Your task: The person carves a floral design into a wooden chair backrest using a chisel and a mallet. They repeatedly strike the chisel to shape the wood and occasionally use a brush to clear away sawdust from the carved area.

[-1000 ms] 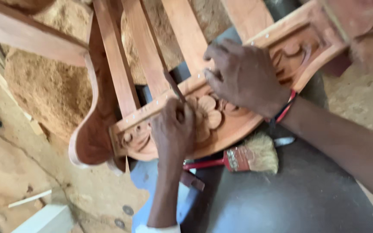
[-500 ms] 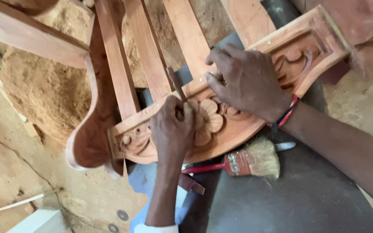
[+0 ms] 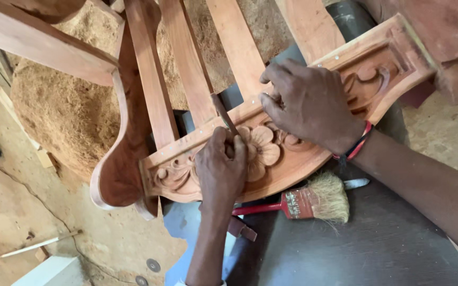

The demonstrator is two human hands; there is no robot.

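A reddish wooden chair frame lies across a dark table, its carved rail (image 3: 292,159) showing a flower (image 3: 263,148) and scrolls. My left hand (image 3: 221,172) comes up from below and is closed around a slim chisel (image 3: 222,112), its tip at the flower's left petals. My right hand (image 3: 308,106) comes in from the right, with a red and black band at the wrist. It lies over the rail just right of the flower, fingers curled over the rail's upper edge. What lies under its palm is hidden.
A red-handled brush (image 3: 303,201) with pale bristles lies on the dark table (image 3: 388,243) just below the rail. Several slats (image 3: 192,79) run up from the rail. A sawdust heap (image 3: 64,111) covers the floor at left, beside a thin stick (image 3: 38,244).
Both hands stay on the carved rail. The left hand with the chisel has shifted slightly toward the flower, and the view has drifted a little.
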